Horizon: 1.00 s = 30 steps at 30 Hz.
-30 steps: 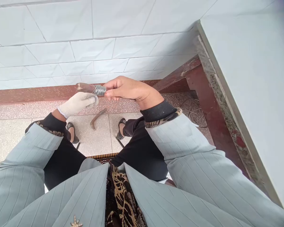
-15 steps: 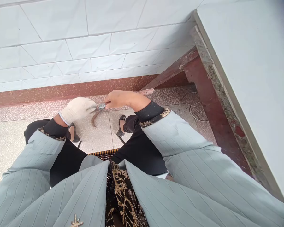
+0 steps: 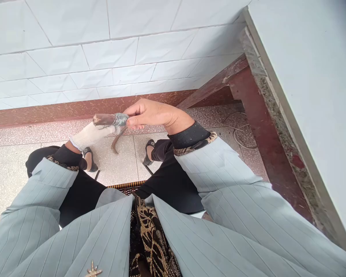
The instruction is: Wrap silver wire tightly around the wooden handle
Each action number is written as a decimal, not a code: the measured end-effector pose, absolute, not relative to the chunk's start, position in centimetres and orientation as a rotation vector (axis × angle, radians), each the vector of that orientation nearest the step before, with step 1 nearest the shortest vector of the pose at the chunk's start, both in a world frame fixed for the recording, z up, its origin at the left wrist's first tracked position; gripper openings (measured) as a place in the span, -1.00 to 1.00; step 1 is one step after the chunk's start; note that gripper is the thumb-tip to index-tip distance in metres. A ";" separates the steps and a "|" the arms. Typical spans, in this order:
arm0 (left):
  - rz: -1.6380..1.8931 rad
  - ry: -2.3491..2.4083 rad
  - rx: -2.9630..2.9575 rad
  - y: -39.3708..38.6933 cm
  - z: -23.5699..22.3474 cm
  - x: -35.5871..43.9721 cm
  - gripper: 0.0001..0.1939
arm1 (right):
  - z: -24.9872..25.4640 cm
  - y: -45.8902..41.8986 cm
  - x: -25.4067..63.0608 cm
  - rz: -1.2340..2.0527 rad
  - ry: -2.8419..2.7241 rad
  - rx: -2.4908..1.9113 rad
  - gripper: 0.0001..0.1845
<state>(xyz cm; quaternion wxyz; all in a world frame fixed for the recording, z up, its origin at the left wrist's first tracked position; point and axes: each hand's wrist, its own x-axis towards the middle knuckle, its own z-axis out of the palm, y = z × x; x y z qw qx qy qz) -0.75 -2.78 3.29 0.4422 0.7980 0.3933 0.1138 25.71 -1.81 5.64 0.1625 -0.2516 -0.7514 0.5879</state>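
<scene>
A wooden stick (image 3: 104,119) with a blunt cut end points left in front of me. Silvery wire (image 3: 120,119) is wound tightly around it. A curved brown piece (image 3: 117,143) hangs below the wire; how it joins the stick is hidden. My right hand (image 3: 150,114), bare, pinches the stick at the right end of the wire with thumb and fingers. My left hand (image 3: 93,135), in a white knitted glove, is closed under the stick, close to the wire and the top of the curved piece. Its fingertips are partly hidden.
A white tiled wall (image 3: 109,59) with a reddish skirting (image 3: 75,107) stands ahead. At right is a table (image 3: 302,96) with a reddish-brown frame (image 3: 259,115). A thin pale cable (image 3: 239,132) lies coiled on the floor beneath it. My shoes (image 3: 150,148) rest on speckled tiles.
The stick's end now shows at left above the glove, where before a pale end stuck out right of my right hand. My right hand has risen slightly and its grip has loosened into a pinch.
</scene>
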 end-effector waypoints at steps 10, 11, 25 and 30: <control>0.068 0.859 2.042 -3.8 4.1 -0.2 -0.65 | 5.2 -0.8 25.2 0.904 -2.265 -1.748 -0.67; 0.091 0.896 2.069 -3.8 4.5 -0.3 -0.67 | 5.3 -1.0 25.1 0.888 -2.413 -1.785 -0.73; 0.239 1.194 2.149 -2.4 2.5 -0.3 -0.75 | 6.7 -1.8 25.7 1.794 -2.569 -0.828 -0.81; 0.153 1.015 1.977 -3.3 1.5 1.0 -0.72 | 6.1 -1.5 25.7 1.297 -2.168 -1.386 -0.75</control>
